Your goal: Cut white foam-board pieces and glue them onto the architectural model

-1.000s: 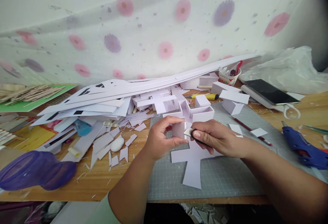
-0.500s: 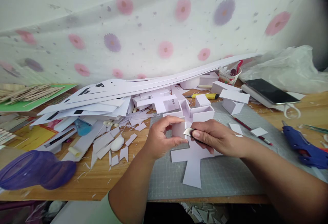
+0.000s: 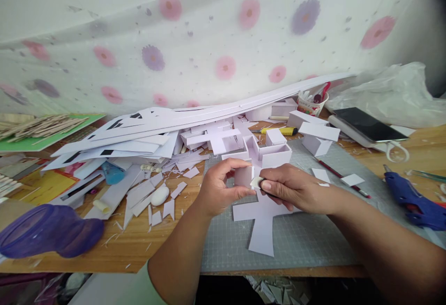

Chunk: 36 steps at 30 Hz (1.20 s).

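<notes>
A cross-shaped white card cutout lies on the grey cutting mat, with one flap folded upright. My left hand pinches that raised flap between thumb and fingers. My right hand is closed on a small pale eraser-like piece and presses it against the flap. A dark part of what the right hand holds is mostly hidden under its fingers.
Folded white card boxes stand behind the hands. A heap of white sheets and offcuts fills the left. A blue glue gun, phone, yellow utility knife, red pencil and purple container lie around.
The piece in my right hand has shifted very slightly along the flap's edge. Both hands stay in nearly the same place.
</notes>
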Tool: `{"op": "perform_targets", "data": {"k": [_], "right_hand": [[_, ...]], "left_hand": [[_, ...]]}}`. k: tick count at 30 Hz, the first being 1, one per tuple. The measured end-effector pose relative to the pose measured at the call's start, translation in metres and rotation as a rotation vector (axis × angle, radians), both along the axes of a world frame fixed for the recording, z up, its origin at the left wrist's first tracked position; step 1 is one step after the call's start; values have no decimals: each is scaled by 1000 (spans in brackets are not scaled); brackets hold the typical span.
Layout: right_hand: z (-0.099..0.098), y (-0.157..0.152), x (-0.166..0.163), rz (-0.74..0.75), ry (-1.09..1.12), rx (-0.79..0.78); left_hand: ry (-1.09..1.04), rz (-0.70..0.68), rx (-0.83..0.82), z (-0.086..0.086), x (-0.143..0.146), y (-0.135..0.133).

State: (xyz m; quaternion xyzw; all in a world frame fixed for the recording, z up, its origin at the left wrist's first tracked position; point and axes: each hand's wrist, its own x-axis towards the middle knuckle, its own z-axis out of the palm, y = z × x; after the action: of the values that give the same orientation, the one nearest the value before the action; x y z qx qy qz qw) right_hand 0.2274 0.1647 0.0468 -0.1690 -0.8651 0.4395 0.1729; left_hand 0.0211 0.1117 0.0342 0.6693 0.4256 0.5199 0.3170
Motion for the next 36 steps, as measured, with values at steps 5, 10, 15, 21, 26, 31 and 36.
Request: {"op": "perform_targets", "data": {"k": [5,10,15,21,26,31,36], "right_hand": [[3,-2,0,8,-23,-3],[1,-3,0,75,-45,-78],[-3,-1,1,-13,42,-108],[-2,-2,-2,-24,21,-68],[0,-2,-2,-13,-19,-49],[1,-2,-1,27,-51,-60],[-1,-3,0,38,103,-223]], "left_hand": [[-2,9,-3,-1,-1,1],[-24,-3,7,-2,-2,2],[0,27,-5,-2,-1,1],[8,45,-20,-2,-1,1],[4,45,-18,0,-1,1],[-46,29,-40,-2,-2,2],[-32,61,-35,-5,-3,3]]}}
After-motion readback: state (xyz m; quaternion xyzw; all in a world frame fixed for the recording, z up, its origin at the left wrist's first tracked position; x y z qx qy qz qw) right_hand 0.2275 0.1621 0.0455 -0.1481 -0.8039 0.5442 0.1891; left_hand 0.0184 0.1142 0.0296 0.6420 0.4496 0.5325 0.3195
